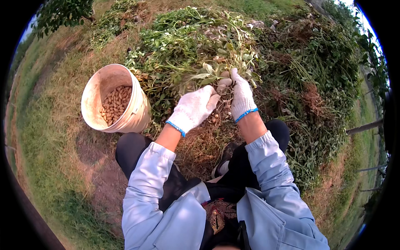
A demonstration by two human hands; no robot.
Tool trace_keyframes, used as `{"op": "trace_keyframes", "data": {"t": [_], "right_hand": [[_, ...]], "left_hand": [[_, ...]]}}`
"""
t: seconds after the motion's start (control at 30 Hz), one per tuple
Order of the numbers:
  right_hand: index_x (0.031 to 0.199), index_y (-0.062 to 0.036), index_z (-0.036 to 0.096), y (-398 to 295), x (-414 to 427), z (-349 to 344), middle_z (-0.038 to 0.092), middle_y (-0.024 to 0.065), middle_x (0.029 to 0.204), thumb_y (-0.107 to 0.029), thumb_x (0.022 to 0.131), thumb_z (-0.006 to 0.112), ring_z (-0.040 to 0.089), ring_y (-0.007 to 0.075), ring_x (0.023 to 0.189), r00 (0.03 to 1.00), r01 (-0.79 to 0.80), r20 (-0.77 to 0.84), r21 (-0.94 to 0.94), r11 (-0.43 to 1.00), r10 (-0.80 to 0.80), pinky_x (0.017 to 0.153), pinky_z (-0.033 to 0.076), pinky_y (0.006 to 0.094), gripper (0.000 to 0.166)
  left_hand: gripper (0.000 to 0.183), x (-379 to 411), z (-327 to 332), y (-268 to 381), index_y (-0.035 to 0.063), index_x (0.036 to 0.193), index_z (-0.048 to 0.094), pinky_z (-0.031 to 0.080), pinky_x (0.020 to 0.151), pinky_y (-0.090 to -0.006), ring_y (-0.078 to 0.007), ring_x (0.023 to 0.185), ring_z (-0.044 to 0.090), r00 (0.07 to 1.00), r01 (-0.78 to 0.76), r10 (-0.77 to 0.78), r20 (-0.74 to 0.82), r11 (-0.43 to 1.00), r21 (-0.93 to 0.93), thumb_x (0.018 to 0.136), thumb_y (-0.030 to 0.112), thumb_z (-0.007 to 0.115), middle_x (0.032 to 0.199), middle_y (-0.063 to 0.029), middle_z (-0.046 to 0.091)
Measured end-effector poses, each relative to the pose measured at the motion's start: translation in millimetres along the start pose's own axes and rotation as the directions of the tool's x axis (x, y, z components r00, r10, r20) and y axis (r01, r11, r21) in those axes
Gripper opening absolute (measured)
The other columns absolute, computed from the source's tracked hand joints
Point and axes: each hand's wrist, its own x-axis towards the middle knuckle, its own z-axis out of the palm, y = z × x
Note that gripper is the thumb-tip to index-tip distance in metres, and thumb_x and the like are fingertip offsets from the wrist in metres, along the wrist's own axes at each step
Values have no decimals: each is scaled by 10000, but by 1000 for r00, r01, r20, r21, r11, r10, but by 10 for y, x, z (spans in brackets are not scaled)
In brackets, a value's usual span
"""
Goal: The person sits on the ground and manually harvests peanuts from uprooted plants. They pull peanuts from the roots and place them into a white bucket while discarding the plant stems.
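Note:
Both my hands wear white knit gloves with blue cuffs. My right hand (240, 93) is closed round the stems of a peanut plant (240, 50), its leaves pointing away from me and its roots towards me. My left hand (197, 107) is beside the roots (224, 104), thumb and fingers close together; whether a pod is between them is hidden. Small pale pods (215, 118) show just below, between the hands. To the left a whitish plastic bucket (139, 112) leans towards me, with many peanuts in their shells (115, 104) lying inside.
Heaped peanut plants (175, 40) spread beyond my hands, and a darker heap (322, 125) with tangled roots lies at the right. My bent knees (132, 150) flank the work spot, with a shoe (226, 159) between. Grass (47, 147) covers the ground at left.

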Motion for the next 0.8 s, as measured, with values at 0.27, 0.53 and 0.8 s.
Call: {"op": "trace_keyframes", "data": {"t": [0.27, 0.53, 0.8], "right_hand": [[882, -85, 538, 13, 79, -218, 480, -36, 644, -398, 1061, 541, 418, 96, 528, 996, 9, -88, -133, 991, -21, 482, 381, 244, 360], [908, -69, 538, -71, 230, -379, 474, -18, 675, -447, 1071, 498, 477, 129, 620, 998, 37, 41, 125, 991, -42, 579, 467, 299, 413], [1086, -115, 609, 162, 312, -76, 655, 47, 805, -480, 1048, 524, 635, 207, 691, 997, -11, -74, -109, 994, 3, 641, 560, 414, 376]], "left_hand": [[162, -105, 189, -113, 108, 897, 527, 333, 579, -238, -93, 621, 378, 969, 237, -4, 248, 315, -919, 1009, 210, 472, 727, 35, 429], [107, -86, -246, -44, 89, 1038, 576, 353, 473, -201, -79, 595, 480, 931, 89, -363, 21, 174, -981, 1014, 118, 476, 871, -22, 581], [142, -187, -150, -24, 63, 990, 707, 526, 729, -343, -211, 789, 677, 973, 178, -191, -132, 979, -104, 914, 183, 699, 823, -66, 657]]}}
